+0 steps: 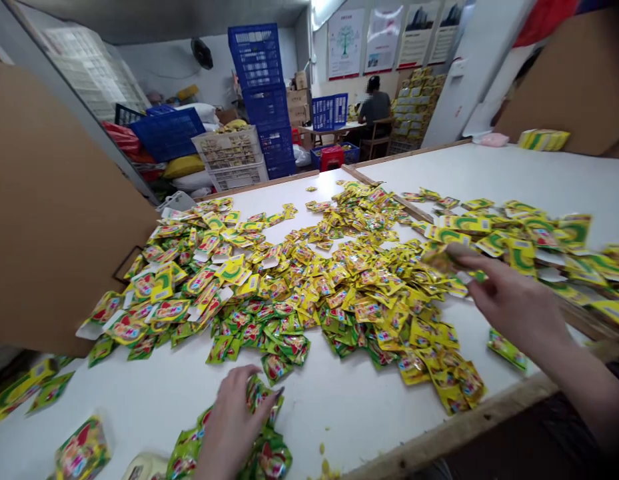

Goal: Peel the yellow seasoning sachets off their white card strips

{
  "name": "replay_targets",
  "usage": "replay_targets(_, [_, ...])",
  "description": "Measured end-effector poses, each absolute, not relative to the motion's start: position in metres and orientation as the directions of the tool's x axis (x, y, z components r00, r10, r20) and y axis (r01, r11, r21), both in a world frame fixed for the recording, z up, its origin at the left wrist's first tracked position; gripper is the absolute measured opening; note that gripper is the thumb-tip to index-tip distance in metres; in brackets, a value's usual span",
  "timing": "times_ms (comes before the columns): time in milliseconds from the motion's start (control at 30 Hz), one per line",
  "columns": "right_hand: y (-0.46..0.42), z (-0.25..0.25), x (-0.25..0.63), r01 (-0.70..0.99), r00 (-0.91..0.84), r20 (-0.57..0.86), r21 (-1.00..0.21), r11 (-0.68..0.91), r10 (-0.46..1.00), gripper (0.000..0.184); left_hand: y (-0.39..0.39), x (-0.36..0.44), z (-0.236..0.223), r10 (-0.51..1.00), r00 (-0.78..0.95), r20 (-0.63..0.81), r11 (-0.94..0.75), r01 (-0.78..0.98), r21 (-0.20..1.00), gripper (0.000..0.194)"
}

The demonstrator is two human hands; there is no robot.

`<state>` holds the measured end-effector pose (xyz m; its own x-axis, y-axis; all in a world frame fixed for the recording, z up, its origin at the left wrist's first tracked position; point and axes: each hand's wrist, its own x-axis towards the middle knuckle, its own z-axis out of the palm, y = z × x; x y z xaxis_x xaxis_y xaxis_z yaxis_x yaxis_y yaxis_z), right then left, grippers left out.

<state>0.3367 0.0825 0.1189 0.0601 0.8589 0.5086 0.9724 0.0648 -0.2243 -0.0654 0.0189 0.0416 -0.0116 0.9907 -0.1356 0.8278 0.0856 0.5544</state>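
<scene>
Head view, left hand [234, 413]: palm down and low at the near edge of the surface, left of its middle, knuckles arched, fingers curled forward, thumb reaching out to the right.
Left fingers: bent over green packets [272, 457], the thumb apart from the rest; whether they clamp a packet I cannot tell.
Right hand [509, 300]: raised above the right part of the surface, the forearm slanting in from the lower right, wrist fairly straight, fingers stretched toward the left.
Right fingers: drawn together at the tips on a yellow packet [440, 259], blurred.
Yellow heap [359, 273]: small glossy sachets, crinkled, pillow-shaped, spread across the middle of the surface, with a tail running toward the near edge.
Green heap [279, 330]: shiny foil-like sachets with red print, in front of the yellow ones, just beyond the left hand.
Left cartons [162, 283]: flat, stiff, yellow and green, some with white flaps standing out, piled along the left edge.
Right cartons [522, 257]: similar flat pieces, loosely overlapped beyond the wooden divider [414, 210].
Lone green piece [508, 349]: lies below the right hand, near the near edge.
Surface [334, 393]: smooth, white, bordered by a rough wooden strip [424, 437].
Left edge: a tall, matte brown cardboard panel [54, 200].
Beyond the far edge: stacked blue plastic crates [264, 80] with slotted walls, and a seated person [376, 107].
</scene>
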Motion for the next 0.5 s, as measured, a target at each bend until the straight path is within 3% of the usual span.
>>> replay_targets(67, [0.084, 0.119, 0.347, 0.999, -0.008, 0.514, -0.042, 0.034, 0.858, 0.029, 0.019, -0.082, 0.027, 0.982, -0.056, -0.182, 0.125, 0.912, 0.391, 0.048])
replay_targets(133, [0.079, 0.105, 0.332, 0.978, -0.198, 0.367, 0.007, 0.211, 0.909, 0.02, 0.016, -0.085, 0.017, 0.967, -0.05, -0.248, 0.133, 0.934, 0.331, 0.045])
replay_targets(200, [0.07, 0.079, 0.306, 0.93, -0.361, 0.209, 0.008, 0.368, 0.909, 0.013, 0.015, -0.078, 0.015, 0.957, -0.053, -0.285, 0.154, 0.926, 0.344, 0.041])
replay_targets(267, [0.062, 0.052, 0.285, 0.901, -0.434, 0.147, 0.068, 0.429, 0.889, 0.015, 0.015, -0.068, 0.02, 0.954, -0.081, -0.288, 0.203, 0.883, 0.424, 0.038])
replay_targets(367, [0.058, 0.033, 0.275, 0.879, -0.476, 0.205, 0.13, 0.458, 0.855, 0.018, 0.02, -0.056, 0.029, 0.961, -0.038, -0.273, 0.225, 0.677, 0.701, 0.036])
replay_targets(433, [0.06, 0.041, 0.274, 0.878, -0.468, 0.266, 0.029, 0.479, 0.843, 0.023, 0.023, -0.049, 0.031, 0.961, 0.025, -0.275, 0.233, 0.459, 0.857, 0.038])
replay_targets(500, [0.06, 0.062, 0.265, 0.836, -0.455, 0.277, -0.196, 0.513, 0.846, 0.028, 0.025, -0.041, 0.031, 0.95, 0.069, -0.305, 0.276, 0.271, 0.922, 0.043])
